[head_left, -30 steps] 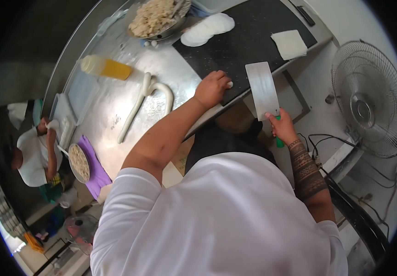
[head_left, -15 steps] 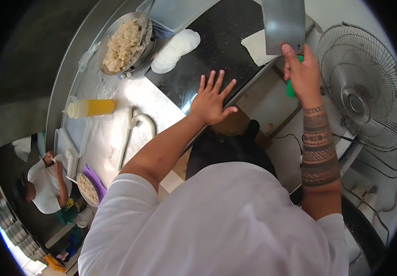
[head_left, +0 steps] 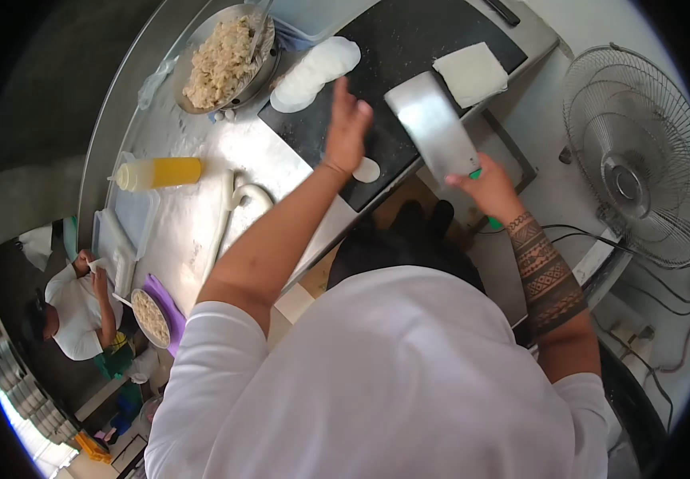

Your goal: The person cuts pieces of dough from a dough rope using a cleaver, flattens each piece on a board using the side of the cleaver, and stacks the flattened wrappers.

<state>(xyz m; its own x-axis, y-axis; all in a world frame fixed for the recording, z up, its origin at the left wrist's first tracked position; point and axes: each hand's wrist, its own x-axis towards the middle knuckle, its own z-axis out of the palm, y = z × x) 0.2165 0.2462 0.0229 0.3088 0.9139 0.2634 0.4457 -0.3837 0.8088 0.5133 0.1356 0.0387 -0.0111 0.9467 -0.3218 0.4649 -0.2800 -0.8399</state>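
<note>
A broad-bladed cleaver [head_left: 433, 124] is held by its green handle in the right hand [head_left: 485, 191], the fingers clamped on it and the blade angled over the near edge of the black board [head_left: 413, 36]. The left hand [head_left: 348, 132] is held over the board, its fingers extended and apart from the thumb, with nothing seen gripped. A small pale dough disc [head_left: 366, 170] is seen on the board just beside the left wrist, near the corner. Thin white rounds [head_left: 315, 76] are laid overlapping beyond the left hand, and a white square cloth [head_left: 471, 74] is placed at the board's right side. On the metal table [head_left: 189, 140], a looped dough rope [head_left: 226, 209], a squeeze bottle of yellow liquid [head_left: 160, 173] and a bowl of filling [head_left: 221, 64] are seen.
</note>
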